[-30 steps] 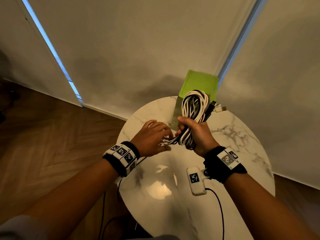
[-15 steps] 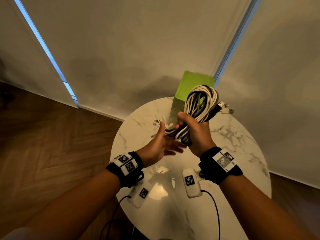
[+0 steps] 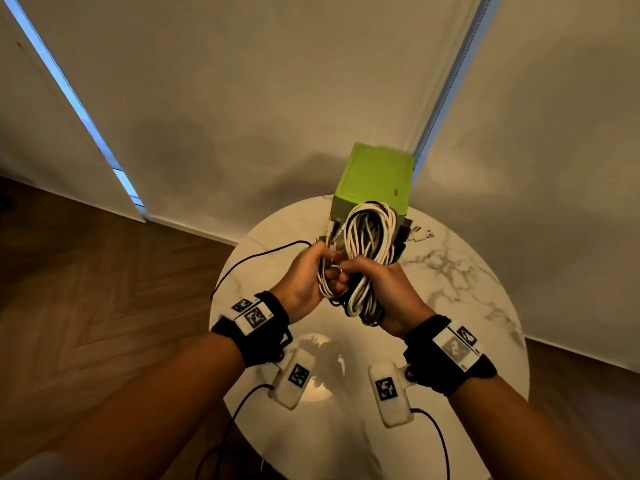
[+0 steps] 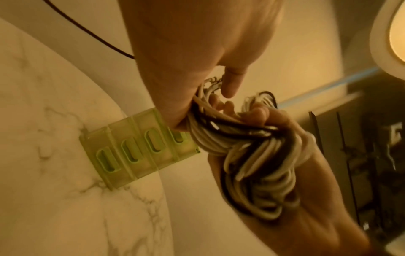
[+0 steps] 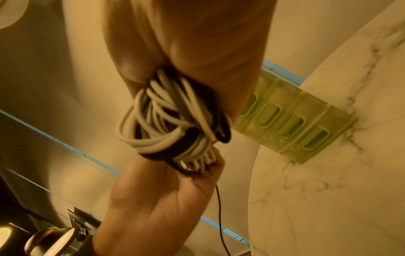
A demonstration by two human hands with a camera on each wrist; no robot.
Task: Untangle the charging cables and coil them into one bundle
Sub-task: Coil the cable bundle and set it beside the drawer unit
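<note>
Table: my round table (image 3: 450, 271) is white stone with gray veins, smooth and shiny.
Box: a green plastic box (image 3: 375, 178) stands at the far side of the table, with long rounded slots in its side; I cannot see inside it.
Cables: the cable bundle (image 3: 370, 244) is a fat, long loop of smooth white and black cords, held up in the air above the table, in front of the box. Its long way runs from my hands out toward the box.
Right hand: my right hand (image 3: 388, 289) is closed tight around the near end of the loop.
Left hand: my left hand (image 3: 304, 282) is curled around some strands at the left side of the bundle, touching my right hand.
Plug: a small metal plug (image 3: 424, 234) sticks out to the right of the loop.
</note>
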